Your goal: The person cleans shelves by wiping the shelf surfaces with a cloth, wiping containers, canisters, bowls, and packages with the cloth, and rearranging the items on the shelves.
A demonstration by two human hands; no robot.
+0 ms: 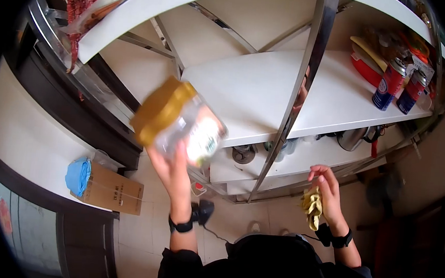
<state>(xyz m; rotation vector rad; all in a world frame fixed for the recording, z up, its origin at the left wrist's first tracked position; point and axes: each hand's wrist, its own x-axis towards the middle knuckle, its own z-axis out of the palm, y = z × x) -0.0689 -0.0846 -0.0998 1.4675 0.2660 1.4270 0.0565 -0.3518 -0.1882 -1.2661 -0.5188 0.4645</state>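
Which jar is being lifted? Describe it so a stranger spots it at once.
Start at the white shelf on the metal rack. Just left of its front edge, the left hand holds up a clear jar, tilted. Its wide mustard-yellow lid sets it apart from the blue and red cans at the far right.

The jar (184, 126) is clear with a mustard-yellow lid and white label — the cloth (311, 206) is pale yellow. The shelf (267, 90) is white; two cans (399, 84) show blue and red.

Two hands show: the left hand (171, 169) grips one jar (182, 123) with a yellow lid, and the right hand (327, 190) grips one yellow cloth (312, 206). Two wrist straps, one on each arm. Two cans (390, 84) stand on the shelf (256, 92) at the upper right. One cardboard box (111, 189) sits at the lower left, with one blue bundle (78, 175) on it.
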